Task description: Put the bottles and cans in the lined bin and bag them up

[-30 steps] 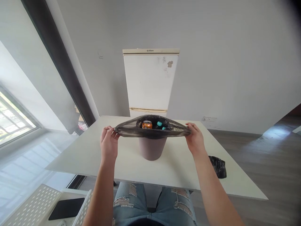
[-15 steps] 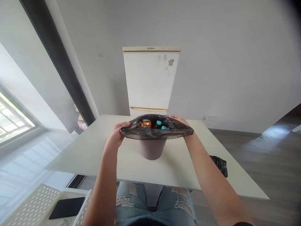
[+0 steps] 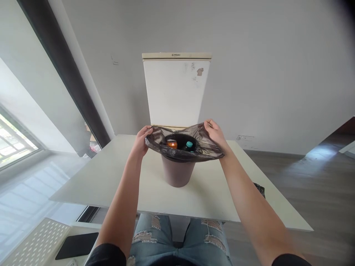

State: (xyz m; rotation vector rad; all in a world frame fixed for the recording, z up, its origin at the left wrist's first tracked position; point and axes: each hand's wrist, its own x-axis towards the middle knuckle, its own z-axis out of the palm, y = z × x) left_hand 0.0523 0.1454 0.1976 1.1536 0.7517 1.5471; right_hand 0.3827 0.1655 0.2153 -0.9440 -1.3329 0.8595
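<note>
A mauve trash can (image 3: pixel 178 173) stands upright on the white table (image 3: pixel 155 201). Over its mouth spreads a dark, see-through garbage bag (image 3: pixel 162 147). My left hand (image 3: pixel 142 141) pinches the bag's edge at the left, and my right hand (image 3: pixel 215 132) grips the far edge at the right, both raised above the can's rim. Inside the bag show an orange drink can (image 3: pixel 172 144) and a bottle with a teal cap (image 3: pixel 189 144). A second teal cap is mostly hidden behind the bag's near fold.
A crumpled black plastic bag (image 3: pixel 260 189) lies on the table's right side, partly behind my right forearm. A white fridge (image 3: pixel 176 90) stands beyond the table. At the lower left, a white perforated basket (image 3: pixel 39 240) is beside a flat black item (image 3: pixel 77 245).
Both hands have risen and moved away from me, lifting the bag's far edge. The bag's mouth gapes wider, and more of the trash can's front shows.
</note>
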